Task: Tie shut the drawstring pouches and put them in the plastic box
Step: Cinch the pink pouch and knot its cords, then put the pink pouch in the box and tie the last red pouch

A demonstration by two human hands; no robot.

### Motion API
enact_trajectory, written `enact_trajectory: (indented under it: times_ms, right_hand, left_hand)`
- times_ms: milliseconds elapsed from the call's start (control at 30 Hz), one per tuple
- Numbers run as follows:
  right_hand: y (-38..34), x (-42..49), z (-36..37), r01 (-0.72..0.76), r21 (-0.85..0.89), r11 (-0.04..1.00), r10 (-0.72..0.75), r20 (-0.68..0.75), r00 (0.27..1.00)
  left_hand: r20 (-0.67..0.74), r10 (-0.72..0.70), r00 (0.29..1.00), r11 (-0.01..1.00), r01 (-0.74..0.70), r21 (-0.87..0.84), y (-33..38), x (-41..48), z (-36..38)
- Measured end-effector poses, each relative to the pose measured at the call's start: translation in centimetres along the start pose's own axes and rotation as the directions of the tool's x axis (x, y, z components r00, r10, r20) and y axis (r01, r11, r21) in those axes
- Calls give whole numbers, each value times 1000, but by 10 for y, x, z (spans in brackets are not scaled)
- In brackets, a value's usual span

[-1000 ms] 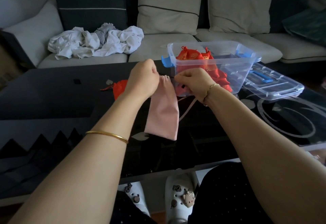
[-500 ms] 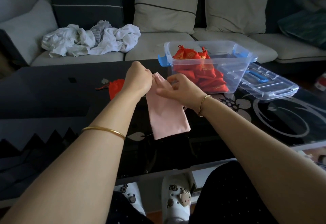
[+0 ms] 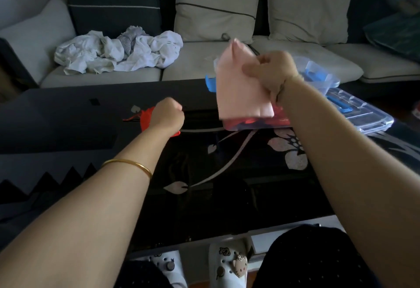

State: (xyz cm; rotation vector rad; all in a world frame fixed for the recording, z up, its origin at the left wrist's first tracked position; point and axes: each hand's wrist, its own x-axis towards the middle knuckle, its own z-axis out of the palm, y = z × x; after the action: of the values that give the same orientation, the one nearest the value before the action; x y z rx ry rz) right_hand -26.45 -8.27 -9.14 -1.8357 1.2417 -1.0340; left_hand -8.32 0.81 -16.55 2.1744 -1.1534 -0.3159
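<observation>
Right hand [image 3: 268,72] clamps the pink pouch [image 3: 241,88] over the plastic box [image 3: 318,72], likely to drop it in; left hand [image 3: 168,115] is curled at the red pouch [image 3: 145,117] beside the box (grip unclear).

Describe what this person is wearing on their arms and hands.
Both arms are bare, with no sleeves and no gloves. The left arm carries a thin, plain gold bangle, a little way up from the left hand. At the wrist of the right hand there is a thin bracelet, too blurred to tell more. No rings show.
</observation>
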Motion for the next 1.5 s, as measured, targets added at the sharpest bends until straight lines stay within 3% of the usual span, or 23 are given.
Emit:
enact_trajectory:
  times_ms: [167, 233, 333, 433, 500, 633, 733, 867, 967, 1067, 1167, 1234, 1334, 1434, 1500]
  right_hand:
    - [-10, 72, -6, -146, -15, 989, 142, -141, 980]
    - [-7, 87, -7, -166, -41, 985, 161, -104, 981]
    - [4, 90, -7, -150, -370, 917, 119, -106, 987]
    - [9, 88, -7, -81, -567, 820, 35, -92, 995]
    - [9, 83, -9, -24, -600, 799, -18, -63, 998]
    - [5, 61, 3, 91, -557, 826, 64, 252, 966]
    - [1, 55, 15, 169, -673, 720, 121, 361, 925]
    - [-14, 47, 9, 105, -693, 713, 223, 367, 903]
    - [-17, 47, 4, 172, -769, 616, 196, 361, 912]
    - [-16, 42, 5, 189, -665, 722, 16, 290, 957]
    - [-15, 26, 14, 224, -542, 810, -190, 118, 975]
    - [-9, 0, 29, 238, -473, 848, -157, 205, 966]
    - [22, -33, 58, 247, -490, 836, -25, 416, 909]
    - [59, -40, 79, 267, -630, 730, 53, 442, 896]
    - [75, -44, 86, 252, -644, 722, 102, 461, 882]
  left_hand:
    - [118, -56, 991, 924, 7, 383, -26, 25, 16]
    - [178, -115, 977, 894, 24, 447, -27, 32, 19]
    - [253, -185, 950, 874, 41, 483, -29, 34, 24]
    - [274, -195, 942, 864, 33, 502, -30, 31, 25]
    - [276, -160, 948, 875, 6, 485, -26, 24, 26]
    - [334, -97, 938, 900, -60, 432, -14, 7, 27]
    - [403, -40, 915, 918, -126, 377, -5, -7, 28]
    - [509, 20, 860, 942, -188, 280, 4, -22, 27]
    - [578, 50, 815, 958, -202, 202, 6, -29, 25]
    - [617, 61, 785, 985, -147, 90, 6, -34, 25]
    - [639, 61, 767, 998, -63, -20, 4, -42, 27]
    - [606, 62, 793, 988, 39, -153, 1, -47, 29]
    - [367, 39, 929, 964, 61, -257, -4, -44, 33]
    - [155, -8, 988, 987, 33, -157, -14, -34, 36]
    - [137, -22, 990, 996, 34, -88, -20, -30, 37]
